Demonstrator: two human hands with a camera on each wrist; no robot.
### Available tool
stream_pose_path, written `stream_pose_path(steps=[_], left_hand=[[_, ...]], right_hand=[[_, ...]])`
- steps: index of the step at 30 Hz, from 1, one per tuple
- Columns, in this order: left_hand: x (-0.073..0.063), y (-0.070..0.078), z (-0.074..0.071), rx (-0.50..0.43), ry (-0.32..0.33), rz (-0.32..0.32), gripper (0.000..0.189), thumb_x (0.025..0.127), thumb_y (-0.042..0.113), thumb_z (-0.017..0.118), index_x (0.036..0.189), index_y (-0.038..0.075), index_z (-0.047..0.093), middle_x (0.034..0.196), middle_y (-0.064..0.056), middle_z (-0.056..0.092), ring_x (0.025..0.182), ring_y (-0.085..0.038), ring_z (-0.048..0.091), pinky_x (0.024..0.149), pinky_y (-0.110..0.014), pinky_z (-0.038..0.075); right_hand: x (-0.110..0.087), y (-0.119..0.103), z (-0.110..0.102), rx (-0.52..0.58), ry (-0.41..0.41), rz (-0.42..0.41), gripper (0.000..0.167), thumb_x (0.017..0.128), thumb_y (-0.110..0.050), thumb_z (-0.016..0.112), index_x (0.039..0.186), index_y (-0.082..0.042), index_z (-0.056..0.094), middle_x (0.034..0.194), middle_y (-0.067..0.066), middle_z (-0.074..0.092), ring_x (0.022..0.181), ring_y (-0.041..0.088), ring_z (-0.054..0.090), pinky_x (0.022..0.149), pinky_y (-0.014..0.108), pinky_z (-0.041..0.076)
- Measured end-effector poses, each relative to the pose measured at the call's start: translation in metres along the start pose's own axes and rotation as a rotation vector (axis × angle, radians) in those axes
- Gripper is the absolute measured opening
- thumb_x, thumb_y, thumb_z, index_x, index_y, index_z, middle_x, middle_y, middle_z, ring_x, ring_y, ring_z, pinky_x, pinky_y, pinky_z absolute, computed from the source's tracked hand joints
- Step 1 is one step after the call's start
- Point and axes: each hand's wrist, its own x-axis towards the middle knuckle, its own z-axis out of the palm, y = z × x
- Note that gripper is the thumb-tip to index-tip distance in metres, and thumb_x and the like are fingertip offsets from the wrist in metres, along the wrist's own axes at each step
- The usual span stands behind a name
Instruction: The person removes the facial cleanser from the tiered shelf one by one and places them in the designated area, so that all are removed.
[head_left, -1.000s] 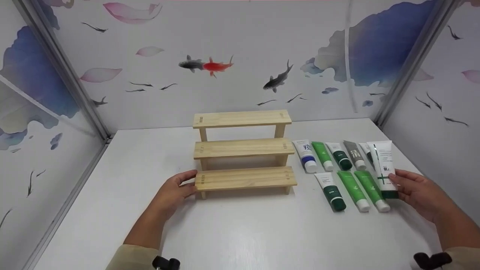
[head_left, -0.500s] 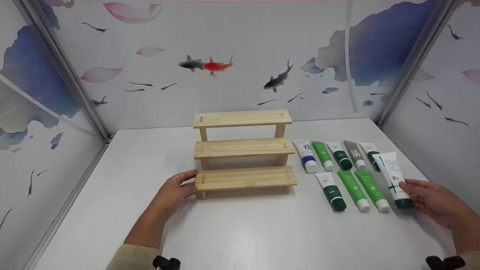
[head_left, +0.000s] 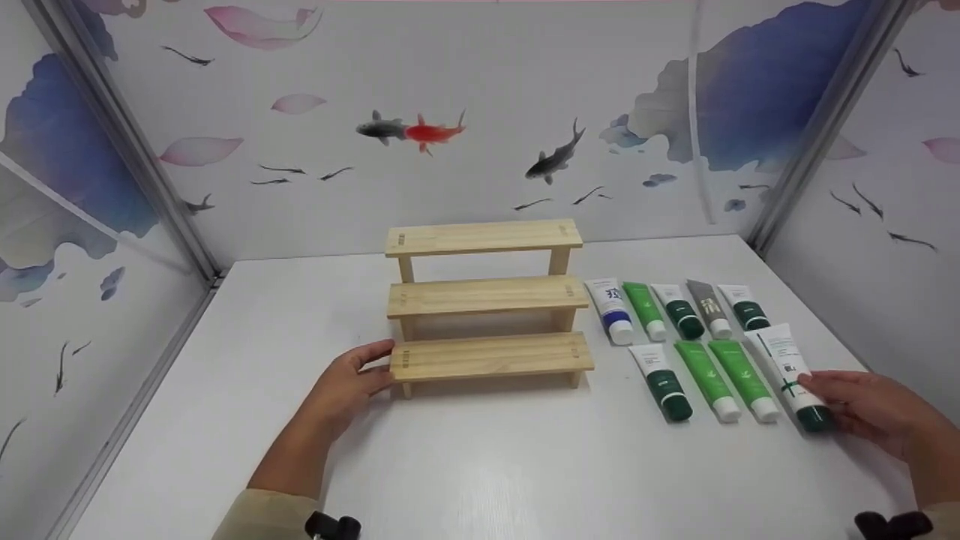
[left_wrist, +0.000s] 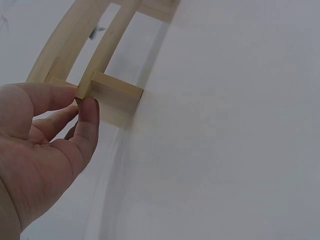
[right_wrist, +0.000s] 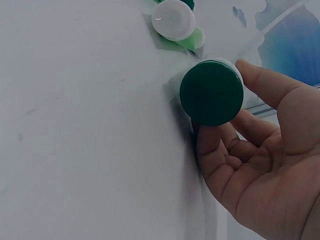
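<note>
A three-step wooden display stand (head_left: 491, 355) stands in the middle of the white table. My left hand (head_left: 346, 388) pinches the left end of its lowest board; in the left wrist view thumb and finger lie on either side of the board's corner (left_wrist: 86, 86). At the far right, my right hand (head_left: 874, 405) holds a white squeeze tube with a dark green cap (head_left: 784, 364) by its side. That tube lies slanted at the right end of the front row, and its round cap (right_wrist: 212, 93) faces the right wrist camera.
Two green tubes (head_left: 706, 381) and a white-and-dark-green tube (head_left: 661, 384) share the front row. Behind them lies a row of several tubes, including a blue-capped one (head_left: 610, 311) beside the stand and a grey one (head_left: 709, 307). Printed panels (head_left: 480, 90) enclose the table.
My right hand has brought the white tube rightward, toward me and down to the end of the front row, uncovering the tube behind. The left hand stays on the stand.
</note>
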Motion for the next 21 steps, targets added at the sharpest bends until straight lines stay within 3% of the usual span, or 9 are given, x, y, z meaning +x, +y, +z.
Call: stream_pose_path(steps=[4, 6, 8, 11, 16, 21], left_hand=[[-0.0004, 0.0, -0.0003, -0.002, 0.002, 0.001, 0.056, 0.103, 0.002, 0.063, 0.157, 0.014, 0.053, 0.169, -0.01, 0.044, 0.146, -0.031, 0.057, 0.119, -0.047, 0.05], [-0.0005, -0.0007, -0.0002, -0.009, 0.001, 0.004, 0.057, 0.102, 0.002, 0.063, 0.157, 0.013, 0.054, 0.169, -0.01, 0.044, 0.146, -0.032, 0.057, 0.119, -0.046, 0.05], [-0.0008, -0.0007, 0.0, -0.009, -0.001, 0.008, 0.057, 0.102, 0.002, 0.063, 0.157, 0.013, 0.054, 0.169, -0.011, 0.044, 0.147, -0.032, 0.057, 0.119, -0.046, 0.05], [-0.0013, -0.0007, 0.0001, -0.008, -0.004, 0.013, 0.057, 0.102, 0.003, 0.064, 0.157, 0.013, 0.053, 0.168, -0.011, 0.044, 0.147, -0.032, 0.056, 0.119, -0.046, 0.05], [-0.0016, -0.0003, 0.0002, -0.005, -0.003, 0.007, 0.057, 0.102, 0.005, 0.065, 0.157, 0.014, 0.053, 0.167, -0.011, 0.046, 0.146, -0.032, 0.058, 0.119, -0.047, 0.05], [-0.0015, -0.0004, 0.0005, -0.005, -0.002, 0.009, 0.057, 0.102, 0.007, 0.066, 0.158, 0.013, 0.053, 0.168, -0.011, 0.045, 0.145, -0.032, 0.058, 0.119, -0.047, 0.049]], right_hand=[[0.0003, -0.0014, 0.0015, -0.005, 0.014, 0.001, 0.105, 0.101, -0.061, 0.065, 0.163, 0.011, 0.02, 0.169, 0.038, 0.021, 0.101, 0.006, 0.063, 0.086, 0.026, 0.063], [0.0006, -0.0012, 0.0019, -0.003, 0.023, -0.002, 0.105, 0.1, -0.06, 0.068, 0.163, 0.01, 0.023, 0.149, 0.037, 0.051, 0.097, 0.007, 0.064, 0.084, 0.027, 0.062], [0.0004, -0.0016, 0.0016, -0.015, 0.035, -0.004, 0.105, 0.099, -0.06, 0.069, 0.163, 0.01, 0.026, 0.124, 0.019, 0.07, 0.093, 0.007, 0.064, 0.082, 0.027, 0.062], [-0.0004, -0.002, 0.001, -0.024, 0.049, 0.002, 0.106, 0.097, -0.061, 0.071, 0.163, 0.009, 0.027, 0.104, -0.017, 0.067, 0.089, 0.008, 0.064, 0.079, 0.028, 0.061], [-0.0005, -0.0041, 0.0013, -0.027, 0.054, 0.013, 0.109, 0.095, -0.061, 0.074, 0.162, 0.01, 0.027, 0.108, -0.011, 0.07, 0.091, 0.007, 0.067, 0.08, 0.029, 0.062], [0.0016, -0.0056, 0.002, -0.06, 0.075, 0.029, 0.108, 0.093, -0.062, 0.076, 0.159, 0.012, 0.034, 0.117, 0.005, 0.073, 0.092, 0.011, 0.068, 0.079, 0.029, 0.062]])
